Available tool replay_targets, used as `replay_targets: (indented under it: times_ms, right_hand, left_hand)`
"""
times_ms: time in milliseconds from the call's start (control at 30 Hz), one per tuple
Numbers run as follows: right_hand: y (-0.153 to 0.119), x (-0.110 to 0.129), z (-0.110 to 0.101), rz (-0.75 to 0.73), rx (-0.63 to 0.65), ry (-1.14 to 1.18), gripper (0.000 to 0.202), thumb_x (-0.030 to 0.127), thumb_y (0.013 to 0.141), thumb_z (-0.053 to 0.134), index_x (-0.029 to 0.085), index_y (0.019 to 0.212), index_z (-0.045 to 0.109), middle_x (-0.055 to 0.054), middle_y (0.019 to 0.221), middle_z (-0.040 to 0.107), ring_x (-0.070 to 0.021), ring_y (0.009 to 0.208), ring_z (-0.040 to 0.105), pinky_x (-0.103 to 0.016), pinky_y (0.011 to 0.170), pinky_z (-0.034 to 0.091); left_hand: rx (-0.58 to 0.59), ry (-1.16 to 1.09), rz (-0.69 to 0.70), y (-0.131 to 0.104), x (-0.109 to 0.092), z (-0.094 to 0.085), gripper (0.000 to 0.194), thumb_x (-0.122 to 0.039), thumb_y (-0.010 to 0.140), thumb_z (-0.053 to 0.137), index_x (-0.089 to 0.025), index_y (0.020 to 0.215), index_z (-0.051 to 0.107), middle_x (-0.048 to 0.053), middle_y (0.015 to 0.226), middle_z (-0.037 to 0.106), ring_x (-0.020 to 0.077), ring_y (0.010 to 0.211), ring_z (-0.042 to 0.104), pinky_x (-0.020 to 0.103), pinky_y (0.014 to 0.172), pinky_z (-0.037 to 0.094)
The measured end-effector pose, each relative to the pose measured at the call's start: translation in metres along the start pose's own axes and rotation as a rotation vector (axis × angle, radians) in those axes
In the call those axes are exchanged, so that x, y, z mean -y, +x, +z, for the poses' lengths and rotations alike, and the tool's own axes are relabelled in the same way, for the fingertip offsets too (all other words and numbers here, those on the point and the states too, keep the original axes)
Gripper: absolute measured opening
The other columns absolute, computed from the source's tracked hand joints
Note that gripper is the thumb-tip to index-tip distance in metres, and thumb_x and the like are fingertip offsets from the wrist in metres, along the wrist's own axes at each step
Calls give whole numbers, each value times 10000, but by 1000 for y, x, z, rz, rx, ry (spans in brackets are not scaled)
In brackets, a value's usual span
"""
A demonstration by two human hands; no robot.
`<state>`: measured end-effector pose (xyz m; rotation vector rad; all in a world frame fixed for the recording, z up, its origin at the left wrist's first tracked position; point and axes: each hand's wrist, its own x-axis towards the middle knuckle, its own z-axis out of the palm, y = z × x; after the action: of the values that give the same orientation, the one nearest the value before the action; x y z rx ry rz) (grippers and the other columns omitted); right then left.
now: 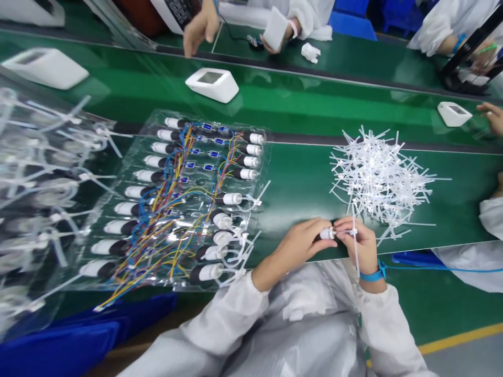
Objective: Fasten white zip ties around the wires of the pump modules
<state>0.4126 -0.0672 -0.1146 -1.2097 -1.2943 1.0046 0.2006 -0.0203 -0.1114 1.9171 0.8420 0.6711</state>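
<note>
My left hand [301, 242] is closed around a small cylindrical part with a white body and a black end [326, 233], over the bench's near edge. Close beside it, my right hand [362, 246] pinches a thin white tubing piece with a small connector [354, 231]; one strand hangs down across the fingers. The fingertips of both hands nearly meet at the cylinder's white end, and whether the tubing touches it is hard to tell. Beyond my right hand lies a heap of similar white tubing pieces [383, 175].
Left of my hands, a clear plastic tray [147, 123] holds several wired black-and-white cylinders. More tubed parts [58, 183] lie farther left. White devices [212, 85] sit on the green conveyor [298, 94]. Co-workers' hands [202, 26] are across the line, and another [491, 116] is at right.
</note>
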Motion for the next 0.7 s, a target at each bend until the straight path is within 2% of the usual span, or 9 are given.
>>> replay_targets:
  times_ms: [233, 367, 700]
  right_hand:
    - [-3, 10, 4, -45, -9, -38, 24, 284, 989, 828, 294, 994, 849, -70, 1103, 816, -282, 1042, 774, -478, 979, 623]
    - [-2, 16, 6, -62, -12, -91, 30, 289, 997, 814, 290, 997, 844, -81, 1107, 820, -297, 1057, 775, -490, 961, 629]
    - [0, 18, 2, -15, 42, -199, 48, 311, 1003, 817, 306, 994, 864, -90, 1093, 834, -315, 1028, 790, -502, 914, 658]
  left_hand:
    - [-86, -27, 3, -2, 3, 1, 241, -375, 1045, 790, -213, 1210, 724, 71, 1109, 759, 241, 1021, 722, 336, 925, 572]
    - [-53, -11, -9, -3, 2, 1, 225, -358, 1089, 722, -216, 1258, 686, 77, 1159, 760, 245, 1050, 731, 356, 951, 576]
    - [34, 18, -83, -2, -4, -6, 195, -412, 1111, 687, -220, 1103, 658, 35, 1054, 705, 219, 923, 698, 325, 853, 549]
